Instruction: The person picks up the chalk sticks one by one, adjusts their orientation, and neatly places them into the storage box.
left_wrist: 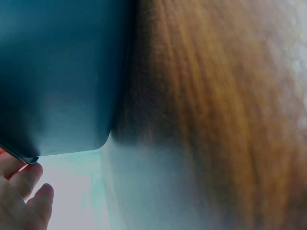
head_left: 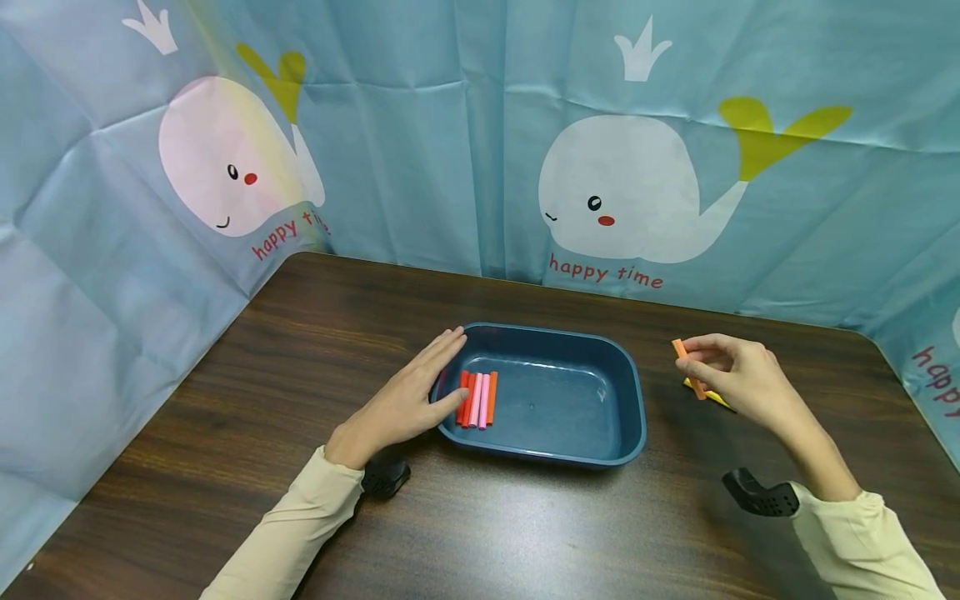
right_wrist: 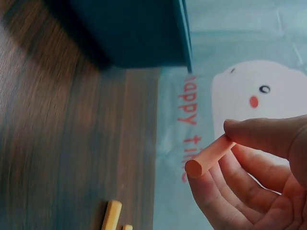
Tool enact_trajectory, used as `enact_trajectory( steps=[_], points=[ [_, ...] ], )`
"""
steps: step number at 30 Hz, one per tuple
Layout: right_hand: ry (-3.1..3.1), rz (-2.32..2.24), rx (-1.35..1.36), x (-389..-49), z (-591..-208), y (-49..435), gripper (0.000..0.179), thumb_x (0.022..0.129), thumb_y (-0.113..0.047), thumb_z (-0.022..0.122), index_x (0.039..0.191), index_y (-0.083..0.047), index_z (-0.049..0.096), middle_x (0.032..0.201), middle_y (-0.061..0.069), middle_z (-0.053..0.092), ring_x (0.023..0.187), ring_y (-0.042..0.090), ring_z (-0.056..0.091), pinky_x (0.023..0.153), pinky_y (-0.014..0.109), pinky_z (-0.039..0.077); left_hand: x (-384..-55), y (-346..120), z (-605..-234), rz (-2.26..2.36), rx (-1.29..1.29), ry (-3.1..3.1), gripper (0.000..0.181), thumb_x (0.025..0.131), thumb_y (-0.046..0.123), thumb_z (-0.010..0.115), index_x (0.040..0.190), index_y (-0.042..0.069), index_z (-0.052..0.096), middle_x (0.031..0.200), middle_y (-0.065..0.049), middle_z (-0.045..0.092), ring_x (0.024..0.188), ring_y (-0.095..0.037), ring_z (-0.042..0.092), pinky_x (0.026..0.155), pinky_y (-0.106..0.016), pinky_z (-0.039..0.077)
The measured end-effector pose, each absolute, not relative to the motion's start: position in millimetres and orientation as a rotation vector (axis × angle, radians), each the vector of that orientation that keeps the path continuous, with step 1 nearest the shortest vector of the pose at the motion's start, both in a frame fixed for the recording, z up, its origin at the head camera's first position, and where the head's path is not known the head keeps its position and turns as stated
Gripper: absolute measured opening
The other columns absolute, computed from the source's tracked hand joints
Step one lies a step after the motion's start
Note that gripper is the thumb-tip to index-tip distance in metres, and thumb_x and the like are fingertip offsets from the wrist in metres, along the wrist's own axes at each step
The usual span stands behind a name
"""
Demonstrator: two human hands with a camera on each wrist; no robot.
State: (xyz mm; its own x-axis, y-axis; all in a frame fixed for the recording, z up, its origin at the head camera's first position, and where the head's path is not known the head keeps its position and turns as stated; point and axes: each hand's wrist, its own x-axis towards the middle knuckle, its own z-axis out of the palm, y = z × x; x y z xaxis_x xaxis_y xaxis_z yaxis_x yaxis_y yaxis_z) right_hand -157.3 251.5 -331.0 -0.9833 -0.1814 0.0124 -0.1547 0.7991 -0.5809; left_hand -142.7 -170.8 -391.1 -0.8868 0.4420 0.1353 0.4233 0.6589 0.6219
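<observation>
A dark blue plastic bin [head_left: 555,454] stands on the table. Inside it, at the left end, several red, pink and orange chalk sticks [head_left: 476,400] lie side by side. My left hand [head_left: 401,408] rests on the bin's left rim with straight fingers, its thumb reaching over the chalks. To the right of the bin, my right hand [head_left: 738,379] pinches a light orange chalk stick [right_wrist: 208,160] between thumb and fingers, above the table. Yellow chalk sticks [right_wrist: 112,215] lie on the tabletop beneath that hand, partly hidden by it in the head view.
The brown wood-grain table [head_left: 225,400] runs back to a light blue curtain [head_left: 420,167] printed with whales, which also hangs along both sides. Black wrist devices [head_left: 761,493] sit on both forearms, close over the tabletop.
</observation>
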Motion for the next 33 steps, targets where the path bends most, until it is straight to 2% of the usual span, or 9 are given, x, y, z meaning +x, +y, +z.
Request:
enact_trajectory(
  steps=[6,13,22,33],
  points=[
    [2.916,-1.000,-0.276,-155,-326,239,0.040,0.095,-0.030,0.067,0.121,0.001,0.065,0.102,0.018,0.074,0.070,-0.004,0.065,0.056,0.026,0.046,-143,-172,-392,1.046,0.725,2.833,0.074,0.096,0.031,0.064,0.158,0.012,0.028,0.166,0.002,0.020,0.155,-0.020,0.015,0.122,-0.050,0.024],
    [2.851,-1.094,-0.282,-155,-323,226,0.043,0.096,-0.029,0.066,0.125,0.002,0.062,0.106,0.020,0.072,0.068,0.002,0.067,0.060,0.025,0.054,-144,-171,-392,1.049,0.718,2.827,0.074,0.096,0.031,0.064,0.158,0.012,0.027,0.167,0.002,0.020,0.156,-0.019,0.014,0.123,-0.050,0.023],
    [2.738,-1.223,-0.238,-155,-320,212,0.046,0.095,-0.028,0.067,0.127,0.004,0.059,0.111,0.022,0.071,0.077,-0.002,0.069,0.068,0.026,0.059,-144,-171,-393,1.051,0.718,2.828,0.075,0.096,0.031,0.064,0.158,0.012,0.027,0.167,0.001,0.020,0.156,-0.019,0.014,0.123,-0.050,0.023],
    [2.626,-1.333,-0.257,-156,-325,188,0.043,0.095,-0.025,0.067,0.126,0.005,0.059,0.112,0.024,0.070,0.081,0.005,0.071,0.071,0.032,0.062,-143,-171,-392,1.065,0.709,2.810,0.075,0.096,0.030,0.064,0.158,0.012,0.026,0.167,0.003,0.019,0.156,-0.019,0.013,0.123,-0.051,0.022]
  ],
)
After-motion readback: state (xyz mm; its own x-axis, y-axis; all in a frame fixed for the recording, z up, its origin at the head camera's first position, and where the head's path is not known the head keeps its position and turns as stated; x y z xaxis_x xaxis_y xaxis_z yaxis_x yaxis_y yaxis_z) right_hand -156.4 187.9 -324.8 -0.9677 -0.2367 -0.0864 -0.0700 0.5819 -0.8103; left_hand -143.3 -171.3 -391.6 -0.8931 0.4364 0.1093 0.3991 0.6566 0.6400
